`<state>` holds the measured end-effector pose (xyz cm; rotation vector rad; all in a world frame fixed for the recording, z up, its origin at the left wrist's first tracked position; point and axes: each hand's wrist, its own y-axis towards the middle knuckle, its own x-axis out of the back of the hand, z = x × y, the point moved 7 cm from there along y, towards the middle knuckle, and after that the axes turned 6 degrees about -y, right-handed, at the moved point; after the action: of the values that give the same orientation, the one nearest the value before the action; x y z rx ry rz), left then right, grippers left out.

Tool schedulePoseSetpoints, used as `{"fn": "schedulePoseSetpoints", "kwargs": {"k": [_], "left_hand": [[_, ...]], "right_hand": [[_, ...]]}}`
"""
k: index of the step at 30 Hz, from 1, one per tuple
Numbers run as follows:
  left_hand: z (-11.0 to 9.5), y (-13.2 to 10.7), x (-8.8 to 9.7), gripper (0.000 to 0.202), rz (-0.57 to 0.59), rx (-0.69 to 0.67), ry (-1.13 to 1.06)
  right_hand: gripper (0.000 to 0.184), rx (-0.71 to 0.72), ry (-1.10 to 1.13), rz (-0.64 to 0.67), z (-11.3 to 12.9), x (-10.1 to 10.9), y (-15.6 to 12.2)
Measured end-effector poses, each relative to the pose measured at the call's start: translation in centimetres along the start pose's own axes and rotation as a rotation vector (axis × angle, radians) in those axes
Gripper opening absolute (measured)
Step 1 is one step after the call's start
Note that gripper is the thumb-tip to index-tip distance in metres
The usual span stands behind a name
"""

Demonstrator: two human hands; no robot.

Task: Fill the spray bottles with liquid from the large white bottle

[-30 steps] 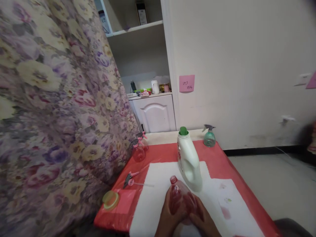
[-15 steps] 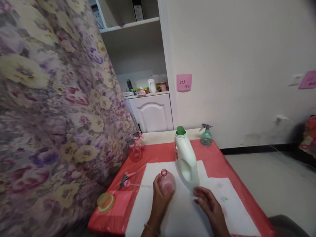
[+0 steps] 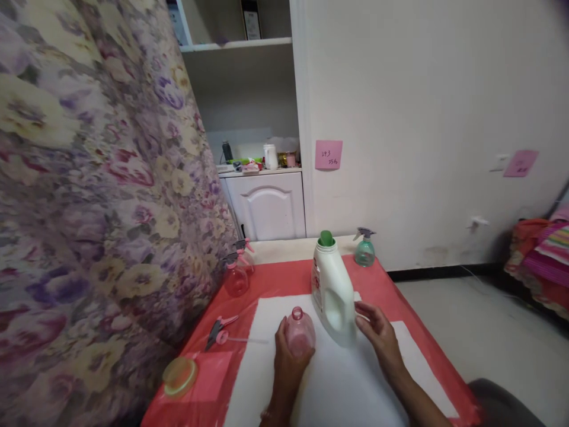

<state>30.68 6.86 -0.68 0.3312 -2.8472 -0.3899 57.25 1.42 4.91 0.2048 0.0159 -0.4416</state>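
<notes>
My left hand (image 3: 288,362) is wrapped round a pink see-through spray bottle body (image 3: 301,335), upright, its neck uncovered. To its right stands a white detergent jug (image 3: 331,284) with a green spout (image 3: 326,238) in its uncapped mouth. My right hand (image 3: 380,335) is beside the jug's handle side, fingers apart and stretched toward it. Whether the fingertips touch the jug, I cannot tell. Left of the bottle lies a pink and grey spray head (image 3: 220,333) with its thin tube pointing right.
White cloth (image 3: 253,373) covers part of the red tabletop (image 3: 284,279). A round yellowish lid or dish (image 3: 180,377) lies at the front left. Pink spray bottles (image 3: 235,280) stand at the back left, a green spray bottle (image 3: 365,252) at the back right. A floral curtain (image 3: 111,207) hangs at left.
My right hand has moved up along the jug's right side, from its base toward the handle. The left hand keeps hold of the pink bottle. The view has turned slightly right.
</notes>
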Motion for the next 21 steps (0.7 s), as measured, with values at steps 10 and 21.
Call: {"fn": "schedulePoseSetpoints", "kwargs": {"k": [10, 21], "left_hand": [[0.2, 0.3, -0.3, 0.08, 0.003, -0.038, 0.023], [1.1, 0.6, -0.5, 0.076, 0.017, -0.111, -0.025]], "right_hand": [[0.049, 0.018, -0.056, 0.111, 2.7, -4.9, 3.6], [0.055, 0.043, -0.147, 0.065, 5.7, -6.8, 4.6]]}}
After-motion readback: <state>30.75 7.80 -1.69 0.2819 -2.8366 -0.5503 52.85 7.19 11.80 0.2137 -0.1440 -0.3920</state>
